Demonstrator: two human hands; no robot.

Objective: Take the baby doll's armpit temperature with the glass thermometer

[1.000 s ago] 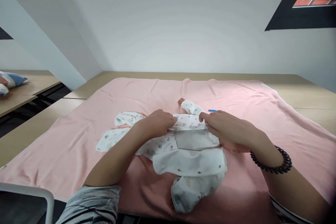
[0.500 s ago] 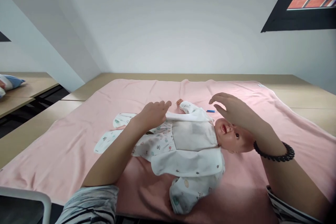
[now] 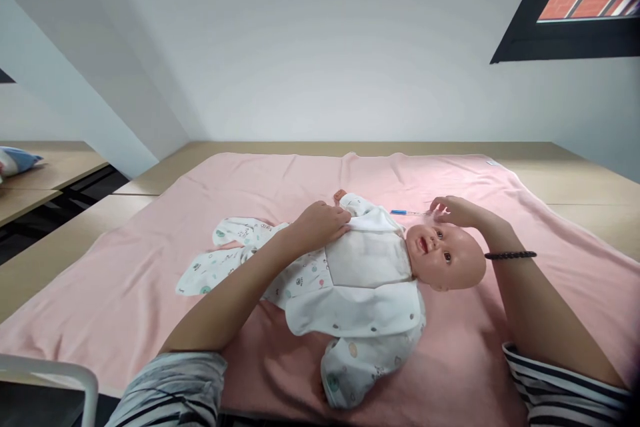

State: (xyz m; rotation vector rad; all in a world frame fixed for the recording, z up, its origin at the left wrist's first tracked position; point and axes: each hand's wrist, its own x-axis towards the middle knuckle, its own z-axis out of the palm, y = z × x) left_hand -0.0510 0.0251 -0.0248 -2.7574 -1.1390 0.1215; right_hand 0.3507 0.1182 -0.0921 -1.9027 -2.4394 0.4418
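Doll lies face up on the pink blanket spread over the counter, its printed romper open. Left hand rests curled on the doll's chest cloth; right hand hovers, fingers loosely bent, touching a blue-tipped thermometer just beyond the doll's head.

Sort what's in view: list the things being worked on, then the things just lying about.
In hand:
baby doll
white printed baby garment
thermometer
left hand
right hand

Lying about:
pink blanket
wooden tables
pillow
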